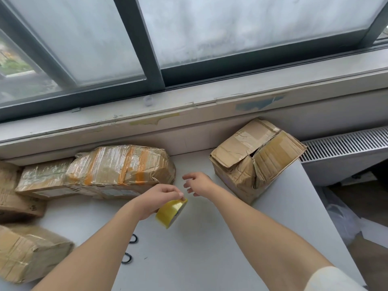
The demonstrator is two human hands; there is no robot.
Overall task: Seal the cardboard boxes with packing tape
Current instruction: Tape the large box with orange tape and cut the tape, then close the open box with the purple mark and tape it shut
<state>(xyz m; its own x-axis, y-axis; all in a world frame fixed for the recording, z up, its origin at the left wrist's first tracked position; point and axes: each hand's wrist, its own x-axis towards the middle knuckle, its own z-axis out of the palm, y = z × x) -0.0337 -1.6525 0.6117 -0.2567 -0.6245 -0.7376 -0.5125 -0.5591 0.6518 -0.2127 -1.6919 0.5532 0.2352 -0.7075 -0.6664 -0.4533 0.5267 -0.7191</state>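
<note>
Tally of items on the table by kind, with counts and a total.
Cardboard boxes: 5
Tape roll: 1
Black rings: 2
Total: 8

Cut by left edge: upper cardboard box (pixel 12 190), lower cardboard box (pixel 27 253).
Partly hidden under left forearm (pixel 100 244): black loops (pixel 130 248), possibly scissor handles.
Too small to read: print on tape roll (pixel 171 213); top rim covered by left hand (pixel 155 200) fingers (pixel 174 193).
Blurred: small white item (pixel 148 100) on windowsill (pixel 210 95).
</note>
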